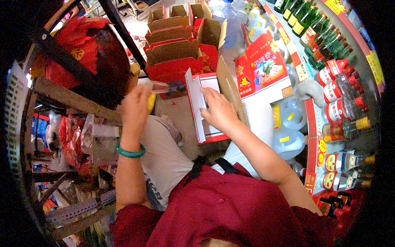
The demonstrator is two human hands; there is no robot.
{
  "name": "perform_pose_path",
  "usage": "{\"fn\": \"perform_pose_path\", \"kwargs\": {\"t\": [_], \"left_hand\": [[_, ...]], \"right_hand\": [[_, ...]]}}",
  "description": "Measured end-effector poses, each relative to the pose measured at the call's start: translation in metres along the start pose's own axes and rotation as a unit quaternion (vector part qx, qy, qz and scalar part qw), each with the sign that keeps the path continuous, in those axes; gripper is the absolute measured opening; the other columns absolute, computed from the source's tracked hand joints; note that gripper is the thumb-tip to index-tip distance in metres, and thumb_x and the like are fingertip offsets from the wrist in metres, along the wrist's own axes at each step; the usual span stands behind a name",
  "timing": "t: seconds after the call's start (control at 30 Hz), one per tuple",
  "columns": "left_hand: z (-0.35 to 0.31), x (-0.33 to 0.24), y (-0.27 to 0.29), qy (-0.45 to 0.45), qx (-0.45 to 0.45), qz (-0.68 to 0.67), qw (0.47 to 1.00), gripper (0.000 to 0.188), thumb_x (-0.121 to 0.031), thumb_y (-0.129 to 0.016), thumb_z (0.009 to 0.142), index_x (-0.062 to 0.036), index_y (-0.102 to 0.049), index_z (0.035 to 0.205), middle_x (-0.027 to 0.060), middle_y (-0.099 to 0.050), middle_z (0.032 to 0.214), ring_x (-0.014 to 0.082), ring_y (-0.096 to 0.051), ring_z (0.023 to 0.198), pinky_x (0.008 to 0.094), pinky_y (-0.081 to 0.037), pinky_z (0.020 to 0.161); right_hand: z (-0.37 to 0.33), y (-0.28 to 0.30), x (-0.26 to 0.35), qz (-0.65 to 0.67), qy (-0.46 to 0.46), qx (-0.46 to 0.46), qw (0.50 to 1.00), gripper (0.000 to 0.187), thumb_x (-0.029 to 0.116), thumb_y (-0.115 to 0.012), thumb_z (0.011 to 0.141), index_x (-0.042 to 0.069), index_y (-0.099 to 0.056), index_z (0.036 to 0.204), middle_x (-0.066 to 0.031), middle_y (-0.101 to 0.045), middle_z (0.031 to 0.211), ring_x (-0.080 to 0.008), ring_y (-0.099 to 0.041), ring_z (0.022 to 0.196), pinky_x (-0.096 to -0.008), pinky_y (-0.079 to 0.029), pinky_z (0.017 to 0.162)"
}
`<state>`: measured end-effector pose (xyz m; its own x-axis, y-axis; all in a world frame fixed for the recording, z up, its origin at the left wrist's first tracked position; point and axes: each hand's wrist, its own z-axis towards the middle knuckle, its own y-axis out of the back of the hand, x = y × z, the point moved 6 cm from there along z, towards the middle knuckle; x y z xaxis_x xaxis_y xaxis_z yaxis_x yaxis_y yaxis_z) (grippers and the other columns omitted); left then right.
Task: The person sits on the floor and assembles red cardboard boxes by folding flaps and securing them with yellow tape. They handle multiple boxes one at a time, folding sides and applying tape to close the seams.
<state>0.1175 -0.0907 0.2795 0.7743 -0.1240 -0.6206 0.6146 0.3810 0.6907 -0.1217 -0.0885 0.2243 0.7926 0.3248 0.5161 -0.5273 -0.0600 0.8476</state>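
Note:
Between my knees stands a red cardboard carton (211, 137) with white inner faces and raised flaps. My right hand (220, 109) lies on its white inner side, fingers and thumb apart. To the left of the carton, my left hand (135, 108) is raised and closed round a small yellow object (151, 103). A translucent, pale piece (159, 87) shows beside it, blurred, and the object's exact kind is unclear. A brown corrugated flap (231, 84) stands up along the carton's right side.
Several opened red cartons (175, 57) stand in rows ahead. A printed red carton panel (263, 68) lies right of my work. Clear plastic jugs (288, 142) and a shelf of bottles (335, 111) line the right. A metal rack frame (78, 96) borders the left.

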Motion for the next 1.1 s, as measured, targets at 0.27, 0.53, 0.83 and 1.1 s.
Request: {"fn": "perform_pose_path", "kwargs": {"t": [0.27,0.53,0.83,1.1], "left_hand": [[-0.024,0.013,-0.052,0.110,0.109,-0.157,0.975,0.035,-0.030,-0.057,0.088,0.0008,-0.057,0.071,0.0077,-0.051,0.058,0.0129,-0.045,0.053,0.0296,-0.039,0.052],[-0.034,0.008,-0.072,0.175,0.184,-0.267,0.930,0.023,-0.021,-0.053,0.091,-0.0026,-0.060,0.079,-0.0002,-0.057,0.068,0.0067,-0.051,0.058,0.0227,-0.042,0.050],[-0.040,0.007,-0.081,0.146,0.173,-0.287,0.931,0.021,-0.020,-0.062,0.084,-0.0024,-0.058,0.073,0.0016,-0.057,0.063,0.0080,-0.052,0.055,0.0242,-0.042,0.049],[-0.049,0.020,-0.094,0.183,0.171,-0.314,0.916,0.022,-0.023,-0.065,0.083,-0.0034,-0.059,0.073,0.0014,-0.057,0.064,0.0081,-0.053,0.055,0.0238,-0.042,0.048]], "right_hand": [[0.004,0.004,0.029,0.034,0.103,-0.102,0.989,0.064,0.020,-0.072,0.070,0.000,-0.043,0.124,-0.0188,-0.048,0.124,-0.0330,-0.047,0.115,-0.0393,-0.041,0.096],[0.009,0.006,0.039,0.087,0.148,-0.162,0.972,0.052,0.015,-0.067,0.073,0.005,-0.048,0.120,-0.0141,-0.056,0.114,-0.0303,-0.053,0.106,-0.0387,-0.043,0.090],[0.011,0.020,0.051,0.154,0.203,-0.217,0.942,0.023,0.010,-0.067,0.073,0.005,-0.059,0.093,-0.0110,-0.062,0.101,-0.0291,-0.058,0.094,-0.0372,-0.047,0.081],[0.019,0.011,0.042,0.270,0.142,-0.231,0.924,0.012,0.016,-0.064,0.077,0.005,-0.062,0.082,-0.0083,-0.063,0.087,-0.0283,-0.059,0.085,-0.0363,-0.047,0.076]]}}
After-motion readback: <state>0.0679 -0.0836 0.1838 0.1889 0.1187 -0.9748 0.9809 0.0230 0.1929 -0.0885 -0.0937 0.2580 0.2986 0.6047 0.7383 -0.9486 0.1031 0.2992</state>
